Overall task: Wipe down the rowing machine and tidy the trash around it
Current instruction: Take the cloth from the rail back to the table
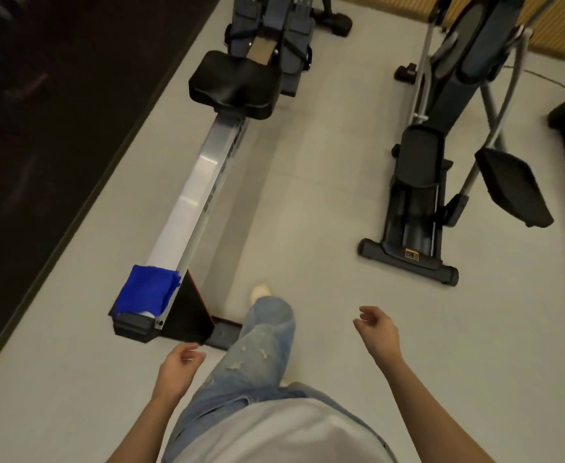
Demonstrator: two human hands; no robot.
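Pale grey floor [324, 195] throughout — dark glossy wall [40, 95] at ten o'clock, black elliptical trainer [418, 195] at two, yellow ribbed panel [561, 28] at one.

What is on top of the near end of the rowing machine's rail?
A blue cloth lies draped there, just ahead of the black end cap. It covers that stretch of the silver rail, so the metal beneath it cannot be seen.
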